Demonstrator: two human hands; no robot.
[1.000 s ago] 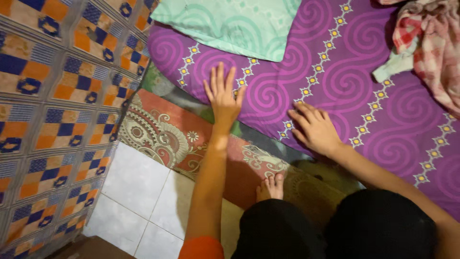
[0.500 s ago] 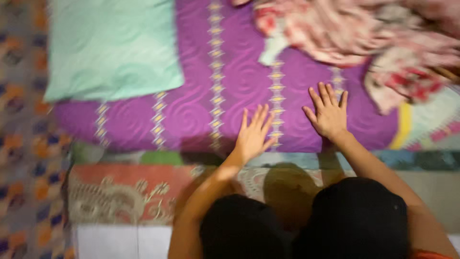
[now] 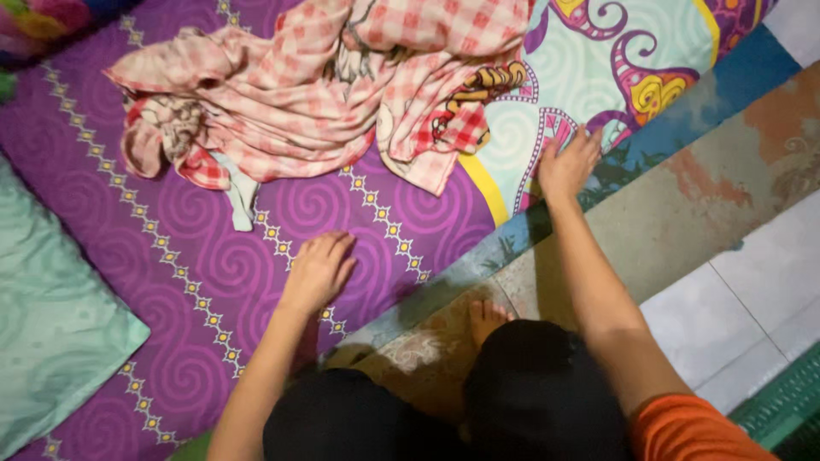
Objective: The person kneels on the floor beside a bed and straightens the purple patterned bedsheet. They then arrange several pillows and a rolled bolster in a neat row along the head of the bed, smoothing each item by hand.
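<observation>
Purple swirl-patterned sheet (image 3: 213, 256) — both hands flat on it.

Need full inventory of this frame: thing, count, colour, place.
bed sheet: 1, purple with swirls and star rows, teal patterned end at top right, covers the mattress.
checked cloth: 1, pink and white, crumpled at top centre on the sheet.
pillow: 1, mint green, left edge.
mat: 1, faded red and grey, beside the mattress.
floor tiles: several, white, right.
left hand: 1, palm down on the purple sheet.
right hand: 1, flat on the teal end near the mattress edge.
foot: 1, bare, on the mat.
</observation>
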